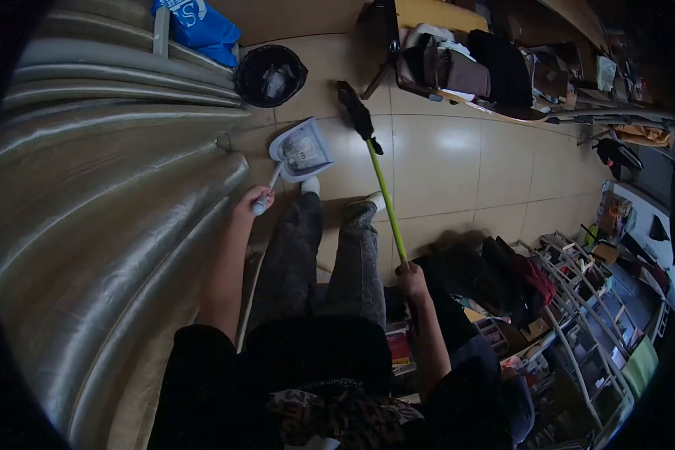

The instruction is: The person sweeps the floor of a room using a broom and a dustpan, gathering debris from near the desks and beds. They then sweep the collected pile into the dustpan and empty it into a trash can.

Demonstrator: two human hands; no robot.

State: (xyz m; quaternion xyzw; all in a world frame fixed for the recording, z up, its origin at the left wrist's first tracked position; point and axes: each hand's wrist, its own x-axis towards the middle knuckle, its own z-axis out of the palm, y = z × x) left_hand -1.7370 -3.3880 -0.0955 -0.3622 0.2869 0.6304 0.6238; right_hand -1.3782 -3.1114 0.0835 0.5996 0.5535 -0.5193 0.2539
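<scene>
The left hand [253,201] was closed tight around the thin white handle of a dustpan [302,150]. The dustpan was pale, and it sat low over the tiled floor [442,161], just ahead of the person's feet. Some bits of trash lay inside its scoop. The right hand [411,281] was wrapped around the green stick of a broom [373,161]. The stick ran up and away from the hand, and the dark brush end was down at the floor, a little to the right of the dustpan. The two were near each other but did not touch. The person's legs in gray pants [330,255] stood between the two hands, with white shoes at the bottom. Past the dustpan stood a round black trash bin [270,75] with some trash in it. Next to the bin lay a blue bag [201,28] with white letters. A big, shiny, wavy curtain [105,195] filled the whole left side. Far off at the top was a chair or bench [457,64] piled with dark clothes. On the right, a metal rack [577,292] held many small things, and more dark clothes lay heaped on the floor beside it.
</scene>
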